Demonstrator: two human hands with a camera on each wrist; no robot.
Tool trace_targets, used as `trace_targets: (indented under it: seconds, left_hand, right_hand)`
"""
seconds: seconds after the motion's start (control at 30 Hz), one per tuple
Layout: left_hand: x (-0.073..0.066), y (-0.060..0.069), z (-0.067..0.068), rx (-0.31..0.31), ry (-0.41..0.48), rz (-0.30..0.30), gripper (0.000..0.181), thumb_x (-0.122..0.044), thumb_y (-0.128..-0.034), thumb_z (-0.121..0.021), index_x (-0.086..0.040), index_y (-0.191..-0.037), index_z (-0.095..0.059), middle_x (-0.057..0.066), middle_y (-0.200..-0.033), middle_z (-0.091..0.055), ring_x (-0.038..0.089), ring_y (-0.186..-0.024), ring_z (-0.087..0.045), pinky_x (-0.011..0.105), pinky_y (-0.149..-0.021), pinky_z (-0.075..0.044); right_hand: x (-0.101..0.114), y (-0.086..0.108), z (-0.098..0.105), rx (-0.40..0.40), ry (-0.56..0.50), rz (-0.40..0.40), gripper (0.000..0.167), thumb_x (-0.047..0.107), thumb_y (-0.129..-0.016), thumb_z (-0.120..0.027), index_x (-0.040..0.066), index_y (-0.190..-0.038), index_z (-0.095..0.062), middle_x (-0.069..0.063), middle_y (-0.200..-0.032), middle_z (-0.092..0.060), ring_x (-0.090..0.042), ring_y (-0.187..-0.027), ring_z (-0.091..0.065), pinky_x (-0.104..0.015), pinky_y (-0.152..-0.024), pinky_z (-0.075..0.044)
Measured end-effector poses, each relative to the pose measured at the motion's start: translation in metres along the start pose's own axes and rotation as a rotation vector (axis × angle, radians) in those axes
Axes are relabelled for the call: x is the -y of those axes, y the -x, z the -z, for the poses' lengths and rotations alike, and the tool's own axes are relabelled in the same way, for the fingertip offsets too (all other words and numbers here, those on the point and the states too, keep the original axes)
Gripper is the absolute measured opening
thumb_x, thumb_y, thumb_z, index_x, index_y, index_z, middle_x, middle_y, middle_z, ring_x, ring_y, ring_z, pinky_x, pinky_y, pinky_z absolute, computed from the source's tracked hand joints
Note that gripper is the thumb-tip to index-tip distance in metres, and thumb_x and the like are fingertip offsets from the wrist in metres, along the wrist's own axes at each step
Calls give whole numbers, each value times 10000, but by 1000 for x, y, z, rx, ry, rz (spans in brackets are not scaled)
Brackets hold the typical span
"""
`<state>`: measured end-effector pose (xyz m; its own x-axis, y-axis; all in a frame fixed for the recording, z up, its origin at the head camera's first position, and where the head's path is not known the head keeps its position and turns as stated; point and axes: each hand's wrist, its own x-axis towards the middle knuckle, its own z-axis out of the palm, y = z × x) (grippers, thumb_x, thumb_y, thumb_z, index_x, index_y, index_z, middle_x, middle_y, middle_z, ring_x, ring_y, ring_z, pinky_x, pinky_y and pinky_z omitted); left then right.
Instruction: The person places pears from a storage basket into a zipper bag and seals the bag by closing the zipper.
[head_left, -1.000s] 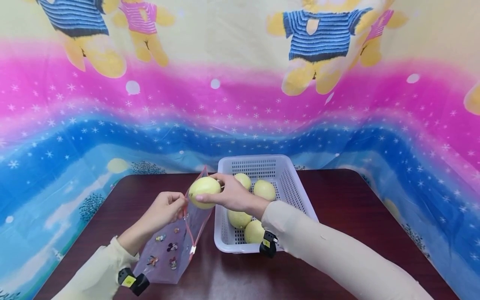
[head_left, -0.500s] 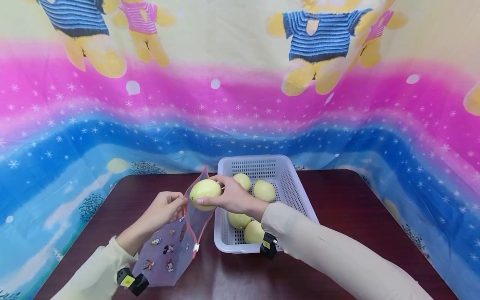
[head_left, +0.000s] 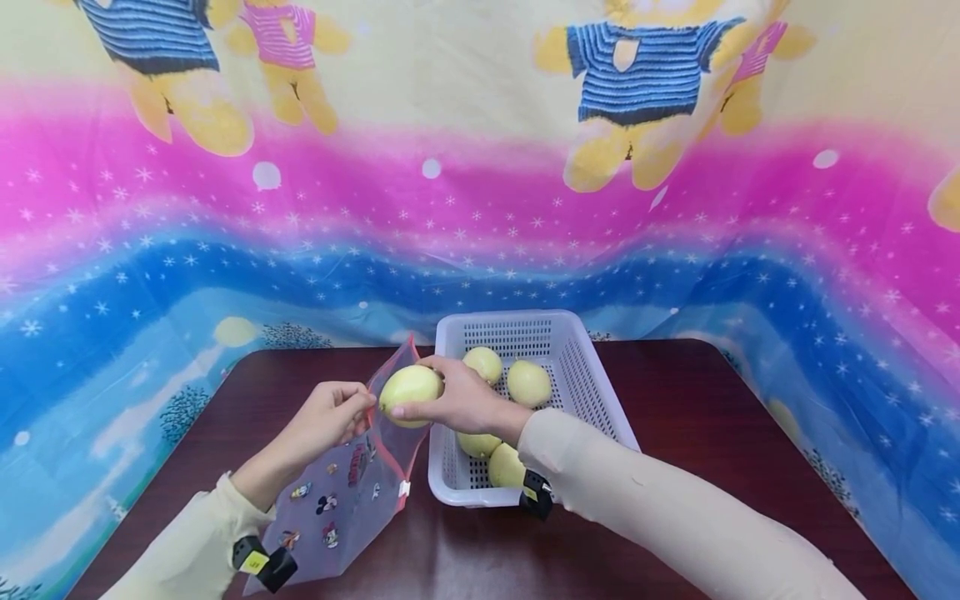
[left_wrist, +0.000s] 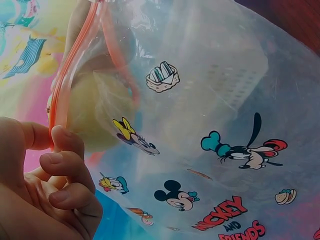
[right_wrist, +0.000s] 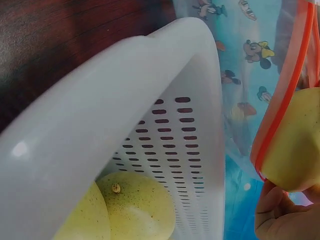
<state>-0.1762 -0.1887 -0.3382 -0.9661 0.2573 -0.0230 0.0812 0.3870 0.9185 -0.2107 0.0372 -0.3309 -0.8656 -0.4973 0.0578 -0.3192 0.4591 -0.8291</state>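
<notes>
Backdrop (head_left: 480,200): printed cloth in cream, pink and blue, with bear figures, hung beyond the table from where I stood
Table (head_left: 697,433): dark red-brown, with a soft sheen on its top
Basket (head_left: 472,497): whitish plastic with slotted walls, stood on the table just right of the bag
Bag (head_left: 367,508): see-through, cartoon-printed, red along its edges, its mouth parted
Left hand (head_left: 333,417): pinched the bag's red edge between thumb and forefinger
Right hand (head_left: 465,396): gripped one fruit, thumb on the near side
Held fruit (head_left: 410,393): pale yellow-green, was at the bag's open mouth, partly seen through the film
Basket fruit (head_left: 529,382): four visible, same colour, lay inside the basket
Wrist devices (head_left: 262,562): two, black with yellow labels, one at each cuff
Slider (head_left: 404,488): white, sat at the near end of the bag's red edge
</notes>
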Motion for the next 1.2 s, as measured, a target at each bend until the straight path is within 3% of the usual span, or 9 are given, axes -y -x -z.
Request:
trace_targets:
  seconds: [0.6,1.2]
  left_hand:
    - [-3,2,2,0,10,-10,273,-159,-1019,-522,41,-837,-563,4,-600,-501,71,-465,-341,235,-464,-328]
    - [-5,3,1,-11,3,-6,254,-151,-1016,-510,-1,-822,-576,-3,-605,-514,72,-464,-342,233,-473,-332]
  right_hand:
    - [3,-2,-8,15,220,25,668,453,-775,-843,133,-1307,-596,-3,-1080,-683,-104,-832,-617,-256,-727,-518]
    - [12,-2,-20,32,459,34,535,496,-731,-851,197,-1133,-663,94,-853,-651,-89,-714,-588,-227,-633,-465]
